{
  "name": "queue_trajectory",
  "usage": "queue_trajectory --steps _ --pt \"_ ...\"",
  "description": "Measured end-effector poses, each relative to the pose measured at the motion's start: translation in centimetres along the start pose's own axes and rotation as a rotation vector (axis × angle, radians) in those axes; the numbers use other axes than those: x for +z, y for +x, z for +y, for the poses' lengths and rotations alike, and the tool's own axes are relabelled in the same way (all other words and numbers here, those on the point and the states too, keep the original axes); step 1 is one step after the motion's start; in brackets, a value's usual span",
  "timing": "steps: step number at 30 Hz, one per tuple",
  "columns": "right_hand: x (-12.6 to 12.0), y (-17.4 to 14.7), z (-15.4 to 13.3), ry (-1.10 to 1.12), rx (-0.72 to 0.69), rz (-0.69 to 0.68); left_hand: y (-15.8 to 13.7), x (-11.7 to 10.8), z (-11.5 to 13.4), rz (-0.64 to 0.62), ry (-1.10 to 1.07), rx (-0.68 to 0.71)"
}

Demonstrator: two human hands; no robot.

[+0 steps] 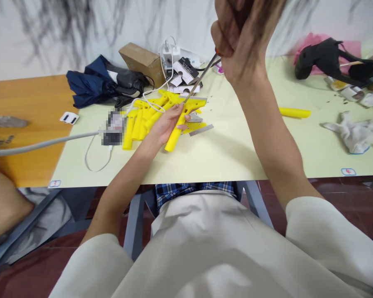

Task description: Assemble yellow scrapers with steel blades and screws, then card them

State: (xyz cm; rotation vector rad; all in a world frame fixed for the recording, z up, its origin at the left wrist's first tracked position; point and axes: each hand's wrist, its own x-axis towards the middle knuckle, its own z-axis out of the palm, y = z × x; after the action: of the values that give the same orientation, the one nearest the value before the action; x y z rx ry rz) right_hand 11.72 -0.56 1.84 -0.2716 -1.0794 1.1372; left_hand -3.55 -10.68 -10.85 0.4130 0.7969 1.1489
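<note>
The screwdriver's [202, 78] handle is mostly hidden by the right hand [239, 37], which is wrapped around it and cut off by the top edge; the tip's seating cannot be made out. The smooth, T-shaped yellow plastic scraper [174, 138] is gripped by the left hand [168, 124] over the desk [230, 159], its long axis slanted, its handle pointed nearward and slightly left.

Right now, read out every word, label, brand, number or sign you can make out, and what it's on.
Nothing reads clearly.
Right blue-framed sticker, on the pale table: red mark, too small to read.
Left blue-framed sticker, same table: mark too small.
Orange surface: dark marks, blurred.
Black-and-white packaging: any print too small.
</note>
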Motion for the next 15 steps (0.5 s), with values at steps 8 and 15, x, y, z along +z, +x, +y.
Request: queue_trajectory --steps 8,15 --pt "0.2 0.1 -0.3 0.015 -0.025 0.040 0.0 0.3 -0.2 0.013 0.014 0.024" --pt "0.2 -0.3 -1.1 0.003 -0.025 0.007 0.4 -0.2 -0.5 -0.029 0.052 0.073"
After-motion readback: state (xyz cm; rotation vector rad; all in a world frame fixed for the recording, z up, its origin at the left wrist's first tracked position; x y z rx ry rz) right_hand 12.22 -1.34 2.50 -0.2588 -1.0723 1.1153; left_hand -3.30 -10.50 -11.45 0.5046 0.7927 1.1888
